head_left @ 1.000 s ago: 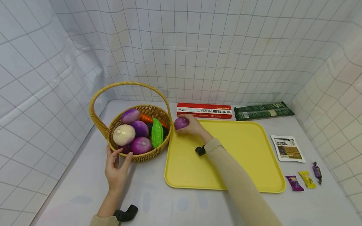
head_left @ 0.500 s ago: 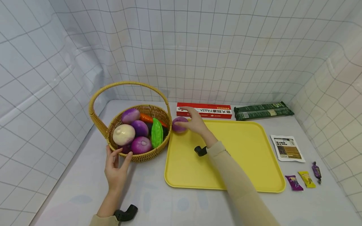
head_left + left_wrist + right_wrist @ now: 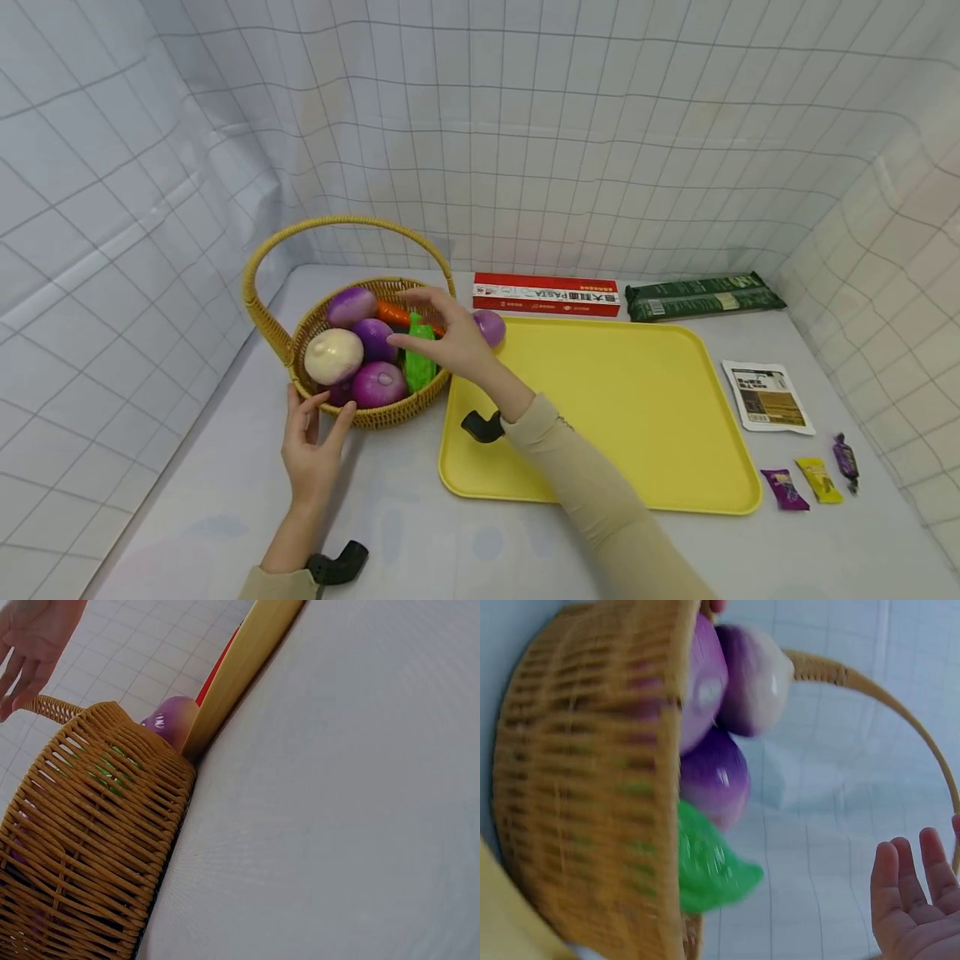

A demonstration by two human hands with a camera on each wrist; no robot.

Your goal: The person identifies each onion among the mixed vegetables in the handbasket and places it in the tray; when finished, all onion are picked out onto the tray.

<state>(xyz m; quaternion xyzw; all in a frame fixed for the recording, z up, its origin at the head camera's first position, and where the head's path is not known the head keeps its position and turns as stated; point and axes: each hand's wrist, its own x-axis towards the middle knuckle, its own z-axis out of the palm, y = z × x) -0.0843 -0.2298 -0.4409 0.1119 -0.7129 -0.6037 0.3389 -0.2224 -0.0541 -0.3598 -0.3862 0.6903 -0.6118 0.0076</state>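
My left hand holds the near-left rim of the wicker basket, its fingertips at the rim and thumb against the outside. My right hand hovers over the basket's right side with thumb and fingers spread and nothing between them. Below it lies a green bitter gourd, partly covered by the hand. The basket also holds several purple onions, a white-and-purple turnip and an orange carrot. One more purple onion sits at the yellow tray's back-left corner, beside the basket.
The yellow tray is right of the basket. Behind it lie a red pasta box and a dark green packet. A white-and-brown pouch and small wrapped candies lie to the right. The basket's tall handle arches over the vegetables.
My right hand has let go of the purple onion at the tray's back-left corner. It has moved left over the basket, fingers spread. My left hand stays at the rim.
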